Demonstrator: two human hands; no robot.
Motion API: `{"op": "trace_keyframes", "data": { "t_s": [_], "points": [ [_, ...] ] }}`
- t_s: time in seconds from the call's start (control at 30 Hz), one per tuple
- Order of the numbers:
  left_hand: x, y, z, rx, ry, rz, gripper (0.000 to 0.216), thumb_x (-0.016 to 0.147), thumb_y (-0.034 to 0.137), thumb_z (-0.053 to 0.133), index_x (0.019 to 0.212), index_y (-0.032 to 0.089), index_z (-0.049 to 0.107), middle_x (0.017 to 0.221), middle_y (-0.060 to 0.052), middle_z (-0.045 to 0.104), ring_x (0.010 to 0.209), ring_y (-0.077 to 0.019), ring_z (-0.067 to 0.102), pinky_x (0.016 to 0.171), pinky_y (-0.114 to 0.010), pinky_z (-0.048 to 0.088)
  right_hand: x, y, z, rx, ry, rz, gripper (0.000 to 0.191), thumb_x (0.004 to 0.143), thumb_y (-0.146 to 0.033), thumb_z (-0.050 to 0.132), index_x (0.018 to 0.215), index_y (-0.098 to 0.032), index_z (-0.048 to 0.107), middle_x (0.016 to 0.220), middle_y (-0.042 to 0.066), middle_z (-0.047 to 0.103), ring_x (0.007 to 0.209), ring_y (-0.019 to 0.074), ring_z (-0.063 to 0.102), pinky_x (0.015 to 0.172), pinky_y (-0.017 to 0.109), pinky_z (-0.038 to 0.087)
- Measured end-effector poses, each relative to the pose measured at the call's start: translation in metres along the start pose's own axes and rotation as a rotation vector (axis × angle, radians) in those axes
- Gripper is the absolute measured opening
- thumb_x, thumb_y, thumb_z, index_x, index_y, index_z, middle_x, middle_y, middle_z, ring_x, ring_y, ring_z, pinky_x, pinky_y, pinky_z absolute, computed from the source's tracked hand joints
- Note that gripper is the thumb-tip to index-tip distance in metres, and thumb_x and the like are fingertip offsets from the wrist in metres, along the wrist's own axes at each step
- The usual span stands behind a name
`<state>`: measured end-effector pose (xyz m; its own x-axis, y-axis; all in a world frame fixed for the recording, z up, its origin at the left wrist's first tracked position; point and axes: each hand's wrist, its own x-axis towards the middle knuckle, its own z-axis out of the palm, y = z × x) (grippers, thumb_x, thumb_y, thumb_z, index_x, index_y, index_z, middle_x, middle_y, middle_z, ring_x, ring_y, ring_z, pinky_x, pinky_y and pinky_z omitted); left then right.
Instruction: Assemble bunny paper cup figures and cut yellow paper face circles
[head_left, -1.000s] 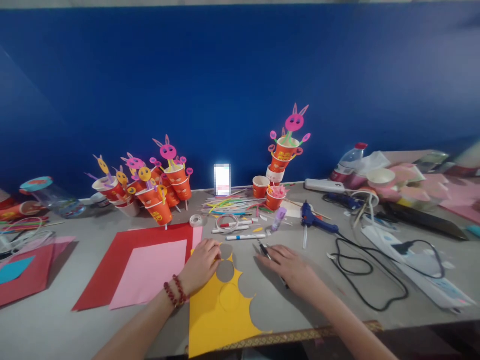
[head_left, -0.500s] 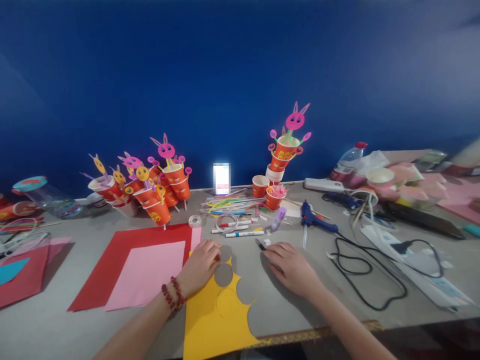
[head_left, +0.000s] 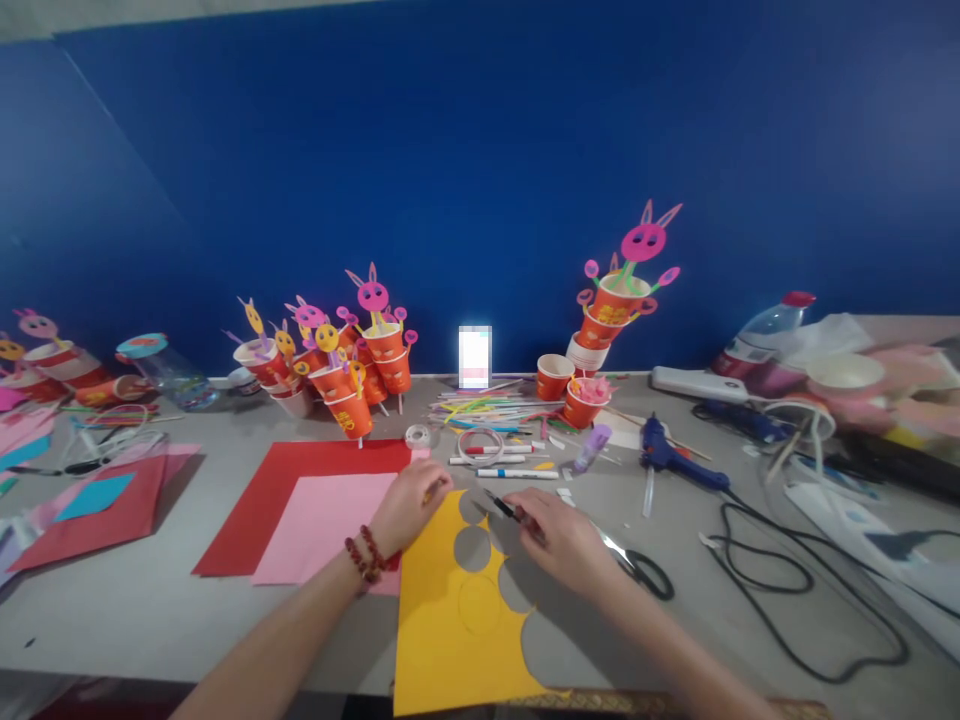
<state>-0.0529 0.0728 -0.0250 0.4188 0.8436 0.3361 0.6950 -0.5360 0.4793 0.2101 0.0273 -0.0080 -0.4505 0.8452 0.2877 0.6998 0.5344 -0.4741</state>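
Note:
A yellow paper sheet (head_left: 442, 620) with round holes cut from its right edge lies in front of me on the grey table (head_left: 150, 620). My left hand (head_left: 409, 505), with a red bead bracelet on the wrist, is closed and pinches the sheet's top edge. To its right, my right hand (head_left: 562, 540) is closed on a thin black pen (head_left: 501, 507) whose tip points left, over the sheet's top right corner. Black-handled scissors (head_left: 637, 568) lie just right of that hand.
Pink paper on red paper (head_left: 255, 500) lies to the left. Behind stand orange paper cups with bunny toppers (head_left: 352, 370), markers (head_left: 517, 473), a tape roll (head_left: 417, 435), a blue glue gun (head_left: 667, 455) and a black cable (head_left: 787, 590). Clutter fills the right end.
The view has swung left and down. My right hand has lifted the pen and brought it left toward the yellow sheet, uncovering the scissors. My left hand keeps its hold.

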Motion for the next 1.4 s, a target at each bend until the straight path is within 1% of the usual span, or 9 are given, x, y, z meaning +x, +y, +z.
{"op": "trace_keyframes", "data": {
  "t_s": [0.17, 0.27, 0.43, 0.57, 0.8, 0.97, 1.1, 1.27, 1.4],
  "points": [
    [0.022, -0.039, -0.025, 0.091, 0.192, -0.103, 0.011, 0.093, 0.022, 0.053, 0.101, 0.019, 0.059, 0.104, -0.010, 0.063, 0.102, -0.0275, 0.060, 0.091, -0.045, 0.049, 0.017, -0.014, 0.014, 0.104, -0.044, -0.007, 0.037, 0.075, -0.005, 0.049, 0.104, -0.021, 0.064, 0.094, 0.003, 0.071, 0.085, 0.0194, 0.064, 0.074, 0.026, 0.048],
    [0.032, -0.041, -0.026, 0.119, 0.217, -0.082, 0.014, 0.091, 0.021, 0.055, 0.104, 0.019, 0.059, 0.108, -0.010, 0.062, 0.107, -0.0288, 0.057, 0.096, -0.048, 0.046, 0.015, -0.018, 0.022, 0.114, -0.024, -0.023, 0.035, 0.075, -0.004, 0.049, 0.102, -0.020, 0.065, 0.093, 0.004, 0.069, 0.085, 0.0193, 0.063, 0.073, 0.025, 0.047],
    [0.040, -0.007, -0.004, 0.064, 0.094, 0.099, 0.012, 0.094, 0.022, 0.051, 0.100, 0.023, 0.062, 0.107, -0.006, 0.063, 0.104, -0.0232, 0.058, 0.093, -0.040, 0.049, -0.008, -0.018, 0.013, 0.099, 0.039, -0.057, 0.034, 0.075, -0.007, 0.049, 0.101, -0.020, 0.066, 0.087, 0.006, 0.067, 0.081, 0.0202, 0.061, 0.070, 0.027, 0.048],
    [0.050, 0.024, 0.017, 0.056, -0.023, 0.235, 0.015, 0.095, 0.020, 0.050, 0.094, 0.022, 0.065, 0.102, -0.006, 0.063, 0.097, -0.0213, 0.059, 0.088, -0.037, 0.050, -0.039, -0.006, -0.003, 0.105, 0.172, 0.038, 0.035, 0.075, -0.007, 0.047, 0.102, -0.020, 0.064, 0.081, 0.004, 0.065, 0.067, 0.0176, 0.060, 0.063, 0.026, 0.049],
    [0.080, 0.053, 0.042, 0.200, -0.110, 0.302, 0.009, 0.088, 0.018, 0.060, 0.093, 0.023, 0.065, 0.108, -0.009, 0.061, 0.107, -0.0297, 0.053, 0.093, -0.049, 0.045, -0.077, 0.016, -0.010, 0.126, 0.296, 0.202, 0.025, 0.084, -0.017, 0.048, 0.103, -0.021, 0.063, 0.075, 0.003, 0.064, 0.058, 0.0167, 0.061, 0.054, 0.024, 0.052],
    [0.085, 0.042, 0.051, 0.266, -0.106, 0.268, 0.019, 0.086, 0.006, 0.054, 0.091, 0.021, 0.064, 0.109, -0.009, 0.060, 0.109, -0.0301, 0.052, 0.096, -0.050, 0.043, -0.077, 0.013, -0.007, 0.107, 0.302, 0.166, 0.024, 0.089, -0.018, 0.046, 0.107, -0.021, 0.063, 0.081, 0.005, 0.067, 0.060, 0.0165, 0.063, 0.058, 0.025, 0.053],
    [0.078, 0.031, 0.050, 0.263, -0.085, 0.238, 0.020, 0.087, 0.007, 0.054, 0.100, 0.021, 0.062, 0.114, -0.010, 0.059, 0.112, -0.0298, 0.051, 0.098, -0.051, 0.042, -0.067, 0.016, -0.011, 0.039, 0.242, 0.143, 0.024, 0.092, -0.020, 0.044, 0.107, -0.021, 0.063, 0.088, 0.008, 0.070, 0.067, 0.0186, 0.067, 0.062, 0.027, 0.055],
    [0.063, 0.021, 0.035, 0.210, -0.059, 0.222, 0.022, 0.088, 0.020, 0.061, 0.110, 0.022, 0.060, 0.121, -0.010, 0.057, 0.115, -0.0287, 0.051, 0.100, -0.049, 0.043, -0.056, 0.043, -0.027, -0.242, 0.257, 0.132, 0.027, 0.094, -0.021, 0.041, 0.106, -0.020, 0.066, 0.101, 0.011, 0.073, 0.087, 0.0238, 0.071, 0.074, 0.033, 0.057],
    [0.049, 0.007, 0.017, 0.177, -0.015, 0.170, 0.016, 0.092, 0.019, 0.055, 0.107, 0.019, 0.062, 0.117, -0.010, 0.059, 0.112, -0.0266, 0.052, 0.099, -0.044, 0.044, -0.053, 0.066, -0.035, -0.395, 0.229, 0.148, 0.026, 0.094, -0.021, 0.041, 0.102, -0.022, 0.066, 0.098, 0.009, 0.074, 0.083, 0.0231, 0.072, 0.071, 0.032, 0.056]
  ]
}}
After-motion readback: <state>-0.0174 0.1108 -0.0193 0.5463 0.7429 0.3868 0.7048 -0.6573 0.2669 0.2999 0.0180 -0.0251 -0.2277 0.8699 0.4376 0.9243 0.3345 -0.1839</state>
